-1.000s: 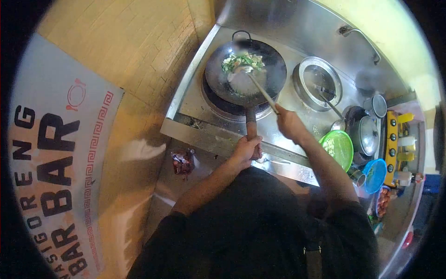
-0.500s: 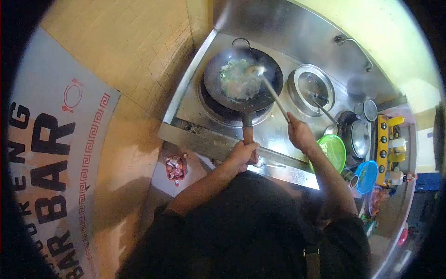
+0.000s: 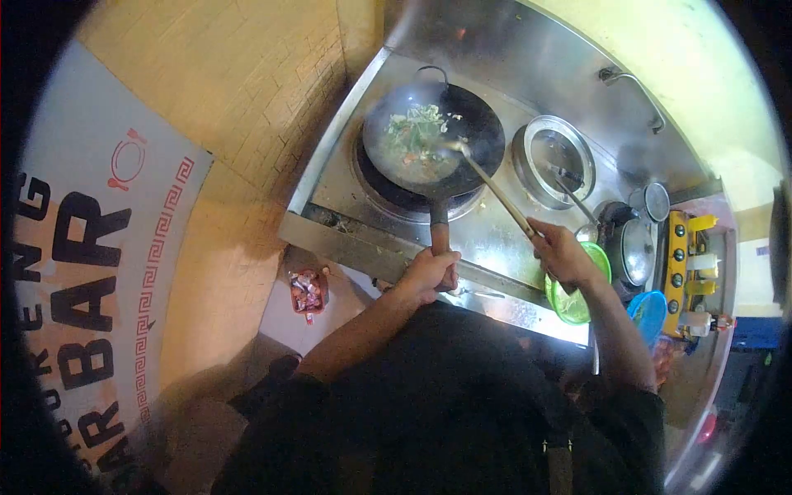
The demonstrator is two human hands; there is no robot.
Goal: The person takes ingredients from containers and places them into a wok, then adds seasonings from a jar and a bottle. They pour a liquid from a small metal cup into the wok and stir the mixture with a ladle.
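My left hand point(image 3: 431, 275) is wrapped round the wooden handle of a dark wok point(image 3: 478, 132), which sits over a burner on the steel stove. Inside the wok lie chopped greens with paler bits point(image 3: 419, 130), under a haze of steam. My right hand point(image 3: 563, 252) grips the long handle of a cooking ladle point(image 3: 497, 191). The ladle's head is down in the wok, at the right edge of the food. Just beneath my right wrist is a bright green basin point(image 3: 575, 307), partly covered by the forearm.
Right of the wok, a round metal pot point(image 3: 536, 186) is set into the stove, with another ladle in it. A lidded pan point(image 3: 637, 252), a blue basin point(image 3: 648, 318) and a yellow rack of bottles point(image 3: 678, 264) stand farther right. A tap point(image 3: 631, 78) juts from the steel backsplash.
My right hand has moved down and to the right, drawing the ladle's head lower in the wok. The food now sits more spread out and shows clearer through less steam. My left hand keeps its grip.
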